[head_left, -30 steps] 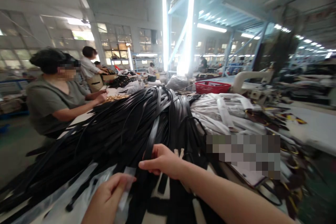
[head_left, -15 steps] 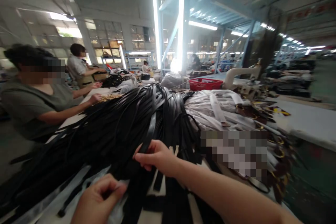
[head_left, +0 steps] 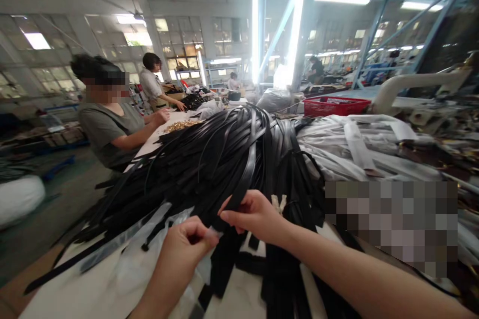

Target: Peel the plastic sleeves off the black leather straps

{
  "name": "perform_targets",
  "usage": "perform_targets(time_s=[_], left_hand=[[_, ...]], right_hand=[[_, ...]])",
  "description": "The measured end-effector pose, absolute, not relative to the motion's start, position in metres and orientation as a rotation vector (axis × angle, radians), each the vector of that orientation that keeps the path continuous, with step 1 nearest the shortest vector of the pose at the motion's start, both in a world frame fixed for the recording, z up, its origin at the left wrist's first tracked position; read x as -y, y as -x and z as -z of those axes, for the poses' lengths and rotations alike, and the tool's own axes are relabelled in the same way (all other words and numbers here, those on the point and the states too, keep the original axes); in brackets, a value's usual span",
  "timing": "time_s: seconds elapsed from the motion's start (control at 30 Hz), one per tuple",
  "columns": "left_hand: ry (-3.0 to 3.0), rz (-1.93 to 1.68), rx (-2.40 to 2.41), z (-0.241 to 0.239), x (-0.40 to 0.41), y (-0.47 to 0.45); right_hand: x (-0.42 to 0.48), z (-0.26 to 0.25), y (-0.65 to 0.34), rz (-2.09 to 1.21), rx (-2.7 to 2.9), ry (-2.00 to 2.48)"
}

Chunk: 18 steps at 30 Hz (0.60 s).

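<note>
My right hand (head_left: pixel 256 213) pinches the end of a black strap (head_left: pixel 246 177), which rises from there onto a large heap of black straps (head_left: pixel 209 144). Just below and to the left, my left hand (head_left: pixel 183 244) is closed, thumb against forefinger, on the edge of a clear plastic sleeve (head_left: pixel 204 266). The fingertips of both hands are close to each other, near the strap's end. More crumpled clear plastic (head_left: pixel 136 259) lies on the white tabletop (head_left: pixel 63 294) left of my left hand.
White-wrapped straps (head_left: pixel 337 152) are piled right of the black heap, with a red basket (head_left: pixel 335 105) behind. A sewing machine (head_left: pixel 415 84) stands at the far right. At the left a co-worker (head_left: pixel 105 119) works beside small gold-coloured pieces (head_left: pixel 181 125); other people are farther back.
The view has swung left, so the scene sits farther right. My left hand has come up nearer to the right hand's fingertips. My right hand still pinches the black strap.
</note>
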<state>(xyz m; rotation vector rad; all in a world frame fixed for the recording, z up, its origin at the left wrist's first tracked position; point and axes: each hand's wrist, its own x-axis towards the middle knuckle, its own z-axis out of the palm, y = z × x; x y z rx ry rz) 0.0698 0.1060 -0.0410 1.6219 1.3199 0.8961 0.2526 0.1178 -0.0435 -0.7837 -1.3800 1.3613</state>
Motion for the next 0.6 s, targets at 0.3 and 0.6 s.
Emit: perform_targets(time_s=[0.3,0.6], left_hand=[[-1.647,-0.882,-1.3,0.0413,-0.1087,-0.0677],[-1.708,-0.768,-1.222,0.0409,-0.1071,-0.0704]], right_hand=[[-0.1155,0.0362,-0.2599,-1.348,1.46,0.781],[-0.1178,0.0407,-0.2612,-1.405,1.517,0.691]])
